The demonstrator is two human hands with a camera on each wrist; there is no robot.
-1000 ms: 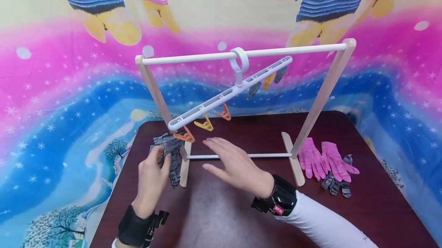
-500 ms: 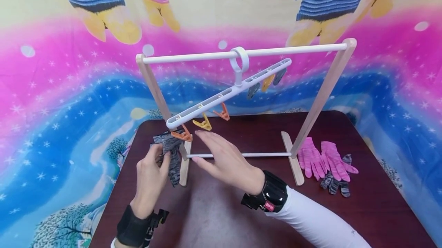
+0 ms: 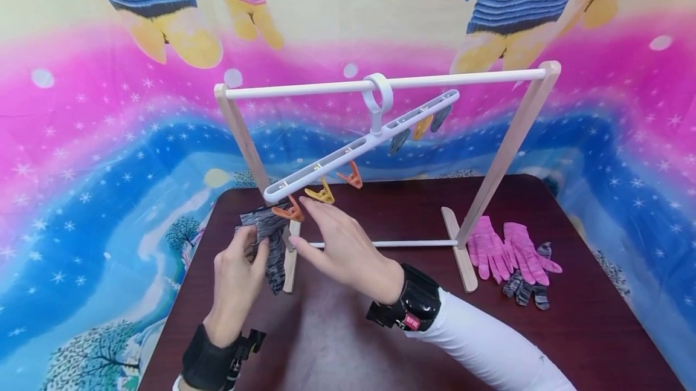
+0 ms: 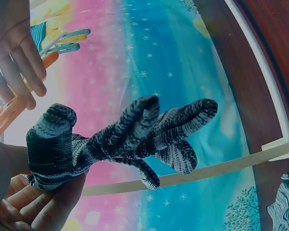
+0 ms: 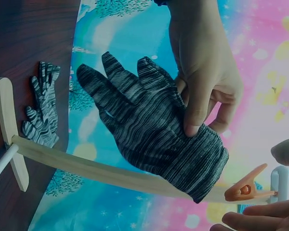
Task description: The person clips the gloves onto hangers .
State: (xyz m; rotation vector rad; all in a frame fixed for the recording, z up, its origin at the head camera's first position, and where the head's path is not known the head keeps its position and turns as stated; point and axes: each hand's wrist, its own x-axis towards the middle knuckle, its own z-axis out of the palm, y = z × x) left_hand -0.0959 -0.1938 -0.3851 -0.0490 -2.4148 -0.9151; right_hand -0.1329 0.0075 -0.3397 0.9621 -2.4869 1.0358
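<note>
My left hand pinches a black-and-grey knit glove by its cuff, with the glove's fingers dangling down. Just above and right of the cuff is an orange clip on the low left end of a white clip hanger. The glove and clip look close together; whether they touch I cannot tell. My right hand reaches toward that clip with extended fingers, holding nothing. In the right wrist view, my right fingers are beside the orange clip, apart from it.
The hanger tilts on the top bar of a wooden-legged rack. Yellow, orange and grey clips hang along it. Pink gloves lie over a grey one at the right. Another striped glove lies on the table behind the left rack foot.
My right hand has moved left and slightly up toward the orange clip. The left hand and its glove have stayed nearly still; the hanger has swayed slightly.
</note>
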